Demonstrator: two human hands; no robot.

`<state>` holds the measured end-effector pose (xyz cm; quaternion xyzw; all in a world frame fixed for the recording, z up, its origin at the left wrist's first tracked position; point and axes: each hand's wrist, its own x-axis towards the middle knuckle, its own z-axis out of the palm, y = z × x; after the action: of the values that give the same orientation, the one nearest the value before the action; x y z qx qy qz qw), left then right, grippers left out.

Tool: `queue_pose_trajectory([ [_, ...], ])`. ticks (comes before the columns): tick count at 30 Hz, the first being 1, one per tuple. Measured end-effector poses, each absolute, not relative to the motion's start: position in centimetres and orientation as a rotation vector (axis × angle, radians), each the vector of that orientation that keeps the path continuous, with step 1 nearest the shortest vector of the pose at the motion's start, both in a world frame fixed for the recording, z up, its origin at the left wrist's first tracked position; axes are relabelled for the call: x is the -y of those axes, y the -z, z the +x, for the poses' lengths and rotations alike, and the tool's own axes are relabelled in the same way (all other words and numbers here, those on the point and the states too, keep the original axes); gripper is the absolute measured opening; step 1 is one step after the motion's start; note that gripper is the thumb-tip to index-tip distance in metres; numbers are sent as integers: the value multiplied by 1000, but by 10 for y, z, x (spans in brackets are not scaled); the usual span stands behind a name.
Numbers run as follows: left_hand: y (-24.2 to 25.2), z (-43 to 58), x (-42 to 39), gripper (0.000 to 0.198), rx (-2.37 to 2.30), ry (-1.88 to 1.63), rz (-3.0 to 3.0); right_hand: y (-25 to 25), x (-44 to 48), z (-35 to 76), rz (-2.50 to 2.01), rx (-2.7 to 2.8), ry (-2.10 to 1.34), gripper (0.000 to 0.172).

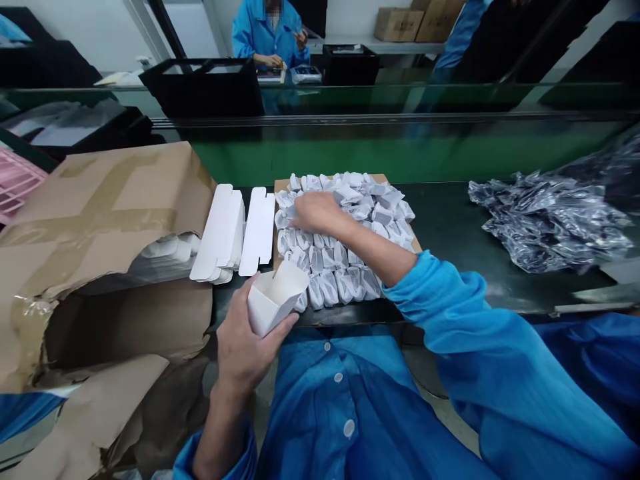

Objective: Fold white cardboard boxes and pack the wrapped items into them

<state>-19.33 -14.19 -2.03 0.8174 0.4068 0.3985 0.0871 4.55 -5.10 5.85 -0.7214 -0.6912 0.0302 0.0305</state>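
My left hand [245, 340] is wrapped round a small white box [273, 300], its open top tilted up toward me. Over the far left part of a cardboard tray [417, 244] reaches my right hand [317, 213], fingers bent down among rows of small white wrapped packets [345, 280]. Its fingertips are hidden, so whether they grip a packet does not show. Left of the tray lie flat, unfolded white cartons [217, 233], with a narrower stack of white cartons [257, 230] beside them.
A torn-open cardboard box [110, 200] with more white cartons inside stands at the left. Crumpled clear plastic bags [545, 220] lie on the dark bench at right. Beyond the green barrier [310, 153], a person in blue [270, 40] sits near black bins [205, 87].
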Motion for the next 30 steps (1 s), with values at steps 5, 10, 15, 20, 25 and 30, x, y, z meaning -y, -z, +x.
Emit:
queue_pose_trajectory([
  [5, 28, -184, 148, 83, -1131, -1245, 2256, -43, 54, 52, -2204, 1969, -42, 44],
  [10, 29, -180, 145, 78, -1090, -1238, 2220, -86, 131, 66, -1699, 1781, -36, 41],
  [15, 27, -171, 144, 51, -812, -1192, 2459, -117, 208, 47, -1475, 2166, 41, 39],
  [20, 25, -173, 149, 48, -653, -1060, 2607, -116, 209, 43, -1523, 2641, 20, 27],
  [25, 20, -177, 154, 48, -609, -1011, 2735, -133, 196, 58, -1386, 2810, -294, 22],
  [30, 13, -177, 159, 42, -537, -1064, 2783, -152, 192, 70, -1204, 2764, -504, 24],
])
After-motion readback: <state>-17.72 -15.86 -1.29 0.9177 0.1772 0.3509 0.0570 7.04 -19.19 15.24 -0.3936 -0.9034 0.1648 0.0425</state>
